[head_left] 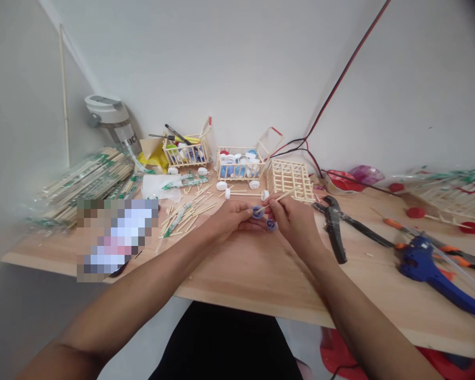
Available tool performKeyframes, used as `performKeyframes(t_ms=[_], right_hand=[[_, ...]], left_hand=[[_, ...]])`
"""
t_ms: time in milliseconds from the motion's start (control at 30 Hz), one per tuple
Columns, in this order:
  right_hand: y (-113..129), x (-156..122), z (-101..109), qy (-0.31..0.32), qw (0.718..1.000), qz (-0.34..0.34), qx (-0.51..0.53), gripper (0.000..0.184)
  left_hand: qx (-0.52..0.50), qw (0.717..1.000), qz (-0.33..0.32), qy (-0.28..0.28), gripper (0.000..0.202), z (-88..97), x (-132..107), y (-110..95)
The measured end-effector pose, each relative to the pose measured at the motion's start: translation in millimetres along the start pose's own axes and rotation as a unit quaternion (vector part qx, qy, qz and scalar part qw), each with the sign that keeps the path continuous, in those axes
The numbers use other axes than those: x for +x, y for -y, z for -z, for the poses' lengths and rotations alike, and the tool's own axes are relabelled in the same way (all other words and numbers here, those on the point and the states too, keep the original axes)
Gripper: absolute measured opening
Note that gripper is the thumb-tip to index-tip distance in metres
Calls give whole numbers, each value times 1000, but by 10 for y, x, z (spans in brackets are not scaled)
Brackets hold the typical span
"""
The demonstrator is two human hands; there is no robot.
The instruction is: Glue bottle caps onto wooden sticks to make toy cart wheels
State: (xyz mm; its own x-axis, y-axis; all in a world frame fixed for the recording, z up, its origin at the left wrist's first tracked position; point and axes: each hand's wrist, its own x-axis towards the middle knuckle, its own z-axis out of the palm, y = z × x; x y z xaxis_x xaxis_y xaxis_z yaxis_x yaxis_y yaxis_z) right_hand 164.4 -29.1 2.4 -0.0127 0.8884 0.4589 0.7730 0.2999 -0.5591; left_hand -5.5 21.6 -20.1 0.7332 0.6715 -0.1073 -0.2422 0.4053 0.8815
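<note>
**Wooden table [237, 279] crowded with stick baskets**

At the far side, the left stick basket [187, 154] and right stick basket [240, 164] already hold bottle caps [242, 168]; a stick frame [291, 180] just right of them stands bare. Near the middle, the left hand [231, 219] pinches a blue cap [257, 212] narrowly, while the right hand [295, 221] grips a thin stick [281, 199] against it.

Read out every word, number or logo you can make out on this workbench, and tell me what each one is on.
"ICI", part of a longer word, on the label of the grey-lidded bottle. One character, perhaps "S", on the blue bottle cap. The green print on the chopstick wrappers is too small to read.
</note>
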Motion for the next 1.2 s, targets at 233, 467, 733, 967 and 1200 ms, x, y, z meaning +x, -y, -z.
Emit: performKeyframes(t_ms=[233, 467, 733, 967, 1200], right_hand=[[-41, 17, -39, 20, 1000, -4, 6, 26], [-35, 42, -134, 84, 996, 37, -9, 25], [-82, 65, -150, 93, 995, 28, -29, 28], [-105, 164, -159, 119, 993, -7, -8, 25], [-103, 158, -178, 112, 994, -6, -1, 25]], left_hand=[[170, 983, 62, -37, 28, 14, 27, -41], [548, 814, -114, -154, 28, 133, -36, -224], [644, 750, -129, -77, 16, 53, -31, -98], [651, 743, -121, -100, 15, 61, -20, -57], [640, 748, -135, -109, 13, 64, -44, -25]])
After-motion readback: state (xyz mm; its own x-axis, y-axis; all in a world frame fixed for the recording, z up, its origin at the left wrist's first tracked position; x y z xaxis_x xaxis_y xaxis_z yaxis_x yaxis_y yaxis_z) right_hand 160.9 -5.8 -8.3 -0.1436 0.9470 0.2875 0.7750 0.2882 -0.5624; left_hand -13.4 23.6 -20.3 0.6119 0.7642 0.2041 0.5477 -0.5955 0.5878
